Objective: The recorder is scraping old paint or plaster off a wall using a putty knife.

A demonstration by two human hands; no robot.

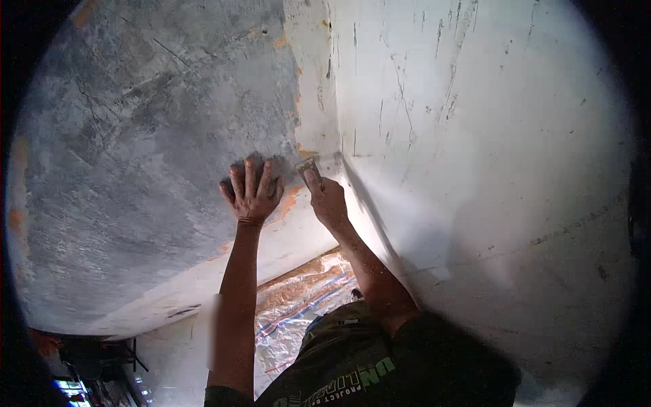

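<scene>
My left hand (252, 198) rests with fingers spread on the grey, patchy wall surface (178, 117), and holds nothing. Just to its right, my right hand (329, 201) grips a small flat scraper (309, 166), the thumb lying along it. The scraper's pale, worn end is at the ragged edge where the grey coat meets a whitish strip (315, 102) beside the corner. An ochre-orange patch (306, 152) shows just above the tool. Its far face and my curled fingers are hidden from view.
A white wall (488, 127) with dark scratches meets the grey one at a corner on my right. Crumpled plastic sheeting (285, 313) with coloured stripes covers the floor below. Dark objects (96, 361), too dim to name, stand at the lower left.
</scene>
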